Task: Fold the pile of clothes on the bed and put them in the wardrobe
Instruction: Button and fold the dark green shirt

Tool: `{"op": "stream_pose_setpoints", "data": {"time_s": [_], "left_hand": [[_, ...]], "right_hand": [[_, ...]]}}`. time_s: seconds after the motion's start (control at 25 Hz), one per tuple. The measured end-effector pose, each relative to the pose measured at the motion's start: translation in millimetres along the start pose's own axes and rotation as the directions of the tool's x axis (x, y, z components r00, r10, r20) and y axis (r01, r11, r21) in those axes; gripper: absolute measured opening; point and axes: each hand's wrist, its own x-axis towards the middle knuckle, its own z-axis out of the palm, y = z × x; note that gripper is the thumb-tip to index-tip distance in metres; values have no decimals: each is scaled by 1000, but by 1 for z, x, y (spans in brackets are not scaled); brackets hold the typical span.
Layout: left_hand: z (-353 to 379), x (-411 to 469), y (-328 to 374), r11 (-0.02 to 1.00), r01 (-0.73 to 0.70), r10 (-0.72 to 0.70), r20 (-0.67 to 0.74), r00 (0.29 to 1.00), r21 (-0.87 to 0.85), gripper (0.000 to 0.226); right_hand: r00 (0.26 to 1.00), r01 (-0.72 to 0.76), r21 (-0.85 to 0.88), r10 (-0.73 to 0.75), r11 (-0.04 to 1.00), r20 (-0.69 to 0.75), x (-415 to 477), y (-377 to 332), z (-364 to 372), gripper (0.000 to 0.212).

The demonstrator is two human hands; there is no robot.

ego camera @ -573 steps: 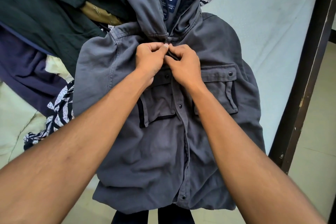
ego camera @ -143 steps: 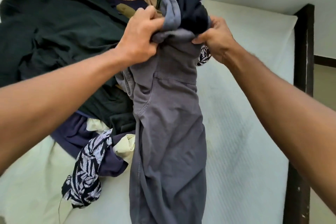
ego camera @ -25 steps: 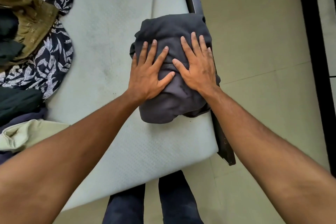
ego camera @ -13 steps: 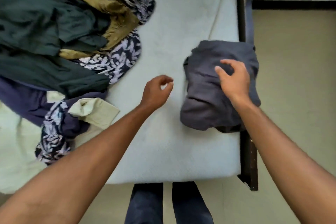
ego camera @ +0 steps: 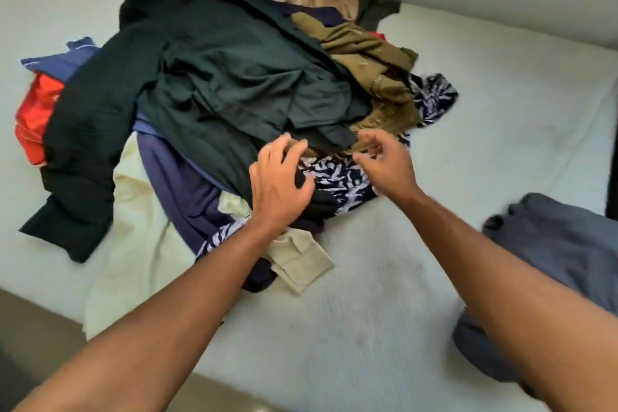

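Both hands have left the folded grey shirt, now on the bed right of the right hand; left hand spread, right loosely curled, both empty, at the pile of clothes; next step, judged: grip one garment.

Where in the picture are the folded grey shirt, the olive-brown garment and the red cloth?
folded grey shirt (ego camera: pixel 551 244), head view, on its top surface.
olive-brown garment (ego camera: pixel 368 57), head view, on its crumpled middle.
red cloth (ego camera: pixel 33 114), head view, on the middle of its visible part.
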Motion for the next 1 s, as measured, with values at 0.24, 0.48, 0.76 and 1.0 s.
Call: {"op": "stream_pose_setpoints", "data": {"time_s": [0.24, 0.48, 0.76, 1.0], "left_hand": [[-11, 89, -55, 985, 171, -171, 102, 980, 11, 71], [-26, 100, -82, 989, -46, 43, -24, 999, -138, 31], [-69, 32, 18, 910, -150, 108, -129, 986, -385, 14], [-50, -127, 141, 810, 194, 154, 521, 839, -553, 28]], "right_hand": [[948, 306, -396, -317, 866, 40, 97, -74, 62, 52], [835, 476, -321, -535, 819, -127, 90, -74, 59, 21], [956, 286, -4, -286, 958, -63, -56, -26, 5, 15], [989, -101, 75, 92, 992, 114, -118, 5, -73, 16]]}}
